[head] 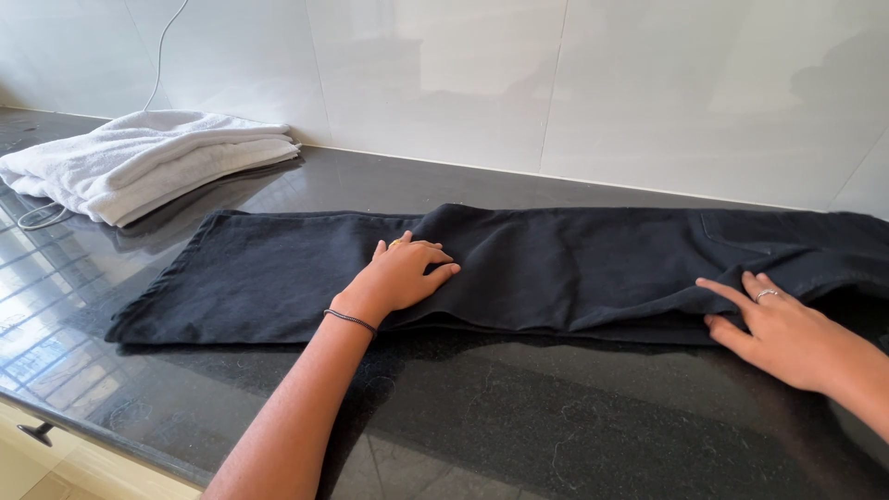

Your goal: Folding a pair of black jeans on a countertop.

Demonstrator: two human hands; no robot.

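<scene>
A pair of black trousers point(574, 264) lies flat along a dark polished counter point(482, 417), legs folded together, hem to the left and waist to the right. My left hand point(403, 275) rests palm down on the middle of the legs, fingers spread, a thin dark band on the wrist. My right hand point(773, 324), with a ring on one finger, lies flat at the near edge of the cloth close to the waist, fingertips touching the fabric. Neither hand grips the cloth.
A folded white towel point(148, 159) sits at the back left of the counter, a thin white cable point(159, 56) running up the tiled wall behind it. The counter's front edge and a pale drawer with a dark knob point(37, 431) show at lower left.
</scene>
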